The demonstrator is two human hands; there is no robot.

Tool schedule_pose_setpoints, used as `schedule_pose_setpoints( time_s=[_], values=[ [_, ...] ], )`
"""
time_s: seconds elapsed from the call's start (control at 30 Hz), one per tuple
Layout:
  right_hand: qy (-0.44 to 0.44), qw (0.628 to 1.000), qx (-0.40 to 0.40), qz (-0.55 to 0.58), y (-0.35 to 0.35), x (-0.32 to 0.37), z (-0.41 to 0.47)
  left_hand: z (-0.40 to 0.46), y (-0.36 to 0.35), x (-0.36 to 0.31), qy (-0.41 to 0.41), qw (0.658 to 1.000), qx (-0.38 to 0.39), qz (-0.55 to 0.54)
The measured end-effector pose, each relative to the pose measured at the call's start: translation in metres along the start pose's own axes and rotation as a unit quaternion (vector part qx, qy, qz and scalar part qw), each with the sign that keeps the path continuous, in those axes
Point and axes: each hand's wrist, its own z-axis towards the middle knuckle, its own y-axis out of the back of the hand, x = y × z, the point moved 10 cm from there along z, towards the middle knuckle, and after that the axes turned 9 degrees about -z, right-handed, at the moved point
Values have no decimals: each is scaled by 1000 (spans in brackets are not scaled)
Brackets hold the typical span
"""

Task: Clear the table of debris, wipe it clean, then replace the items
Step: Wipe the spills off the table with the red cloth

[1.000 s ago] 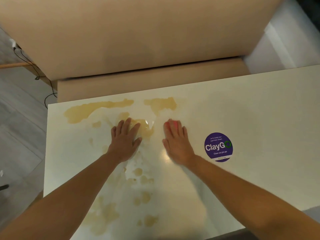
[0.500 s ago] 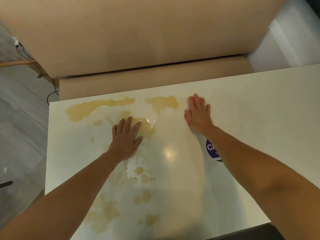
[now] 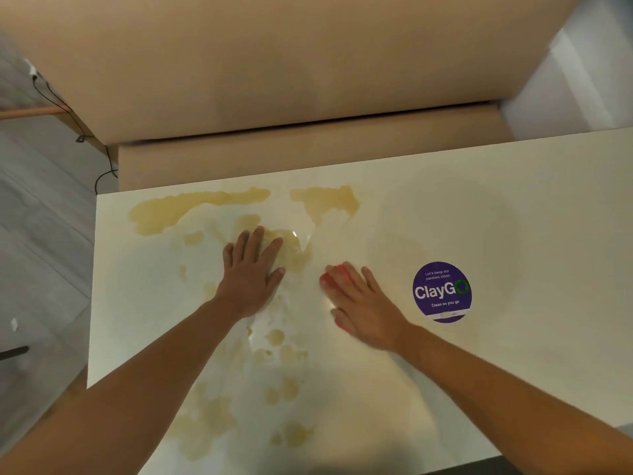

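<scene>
Under both hands, the white table (image 3: 513, 207) carries yellowish spill stains (image 3: 191, 207) beyond and beside the left hand (image 3: 251, 274), which lies flat, fingers straight. Right hand (image 3: 359, 303), fingers extended, presses a pink cloth (image 3: 327, 281); a purple sticker (image 3: 442, 291) sits just right of it.

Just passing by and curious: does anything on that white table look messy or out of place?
Yes. A yellowish-brown spill spreads in puddles and droplets over the left half of the table, unwiped. The right side, around the purple sticker, looks clean.
</scene>
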Motion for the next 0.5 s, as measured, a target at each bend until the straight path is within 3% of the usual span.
schedule_pose_setpoints(
  time_s=[0.27, 0.37, 0.5],
  values=[
    [-254, 967, -15, 18, 50, -189, 77, 1, -1, 0, 14, 1000, 17, 0],
    [-275, 961, -17, 11, 48, -177, 83, 1, -1, 1, 13, 1000, 15, 3],
    [-170, 985, -27, 16, 33, -85, 54, 1, -2, -1, 4, 1000, 10, 7]
  ],
)
